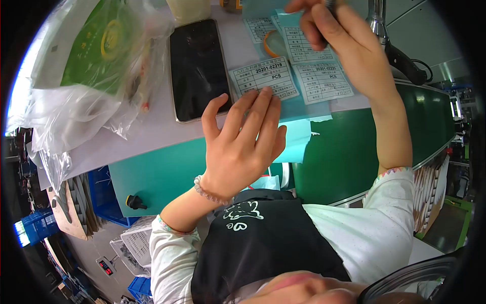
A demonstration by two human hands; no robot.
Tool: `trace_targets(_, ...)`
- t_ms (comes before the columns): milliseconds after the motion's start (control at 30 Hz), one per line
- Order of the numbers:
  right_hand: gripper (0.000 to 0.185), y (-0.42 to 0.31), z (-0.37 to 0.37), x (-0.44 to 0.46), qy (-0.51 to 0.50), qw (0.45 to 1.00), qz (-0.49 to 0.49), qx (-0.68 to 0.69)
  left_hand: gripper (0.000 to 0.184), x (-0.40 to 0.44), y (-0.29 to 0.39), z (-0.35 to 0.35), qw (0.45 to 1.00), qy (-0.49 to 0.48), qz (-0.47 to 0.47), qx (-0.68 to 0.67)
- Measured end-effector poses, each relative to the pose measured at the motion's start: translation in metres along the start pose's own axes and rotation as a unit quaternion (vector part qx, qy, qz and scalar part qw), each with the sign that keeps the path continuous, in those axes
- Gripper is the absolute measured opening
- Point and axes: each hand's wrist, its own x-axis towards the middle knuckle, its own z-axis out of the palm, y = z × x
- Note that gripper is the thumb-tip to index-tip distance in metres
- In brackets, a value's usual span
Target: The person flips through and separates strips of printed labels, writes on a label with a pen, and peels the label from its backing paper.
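My left hand point(243, 139), a beaded bracelet point(205, 191) at its wrist, lies palm down with fingers spread. Its fingertips rest on the lower edge of a printed label point(266, 78) marked 20201-02219. To the right is a second label point(324, 81), marked 20201-02220. Above these, my right hand point(349, 38) is closed with curled fingers. A dark slim thing point(330, 5) shows between them, mostly cut off by the top edge. Further labels point(306, 43) lie under and beside that hand. An orange-rimmed ring, perhaps a tape roll point(271, 45), is among the label sheets.
A black-screened phone point(198, 71) lies left of the labels. Farther left is a clear plastic bag point(86, 76) with green print. A pale container point(188, 9) stands at the top. A metal stand with a black handle point(405, 63) is at right. Blue crates point(109, 195) sit below the table.
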Motion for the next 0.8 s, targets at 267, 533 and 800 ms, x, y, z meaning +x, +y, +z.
trace_targets(267,0.029,0.012,0.01,0.036,-0.051,0.998,0.028,0.015,0.036,-0.002,0.003,0.003,1.0,-0.004,-0.016,0.005)
trace_targets(533,0.029,0.035,0.017,0.065,-0.088,0.995,-0.046,0.026,0.035,0.001,0.003,0.002,1.0,0.008,-0.027,-0.009)
trace_targets(800,0.033,0.033,0.024,0.07,-0.047,0.997,-0.04,0.05,0.035,0.004,-0.001,-0.001,0.999,0.004,-0.027,-0.02)
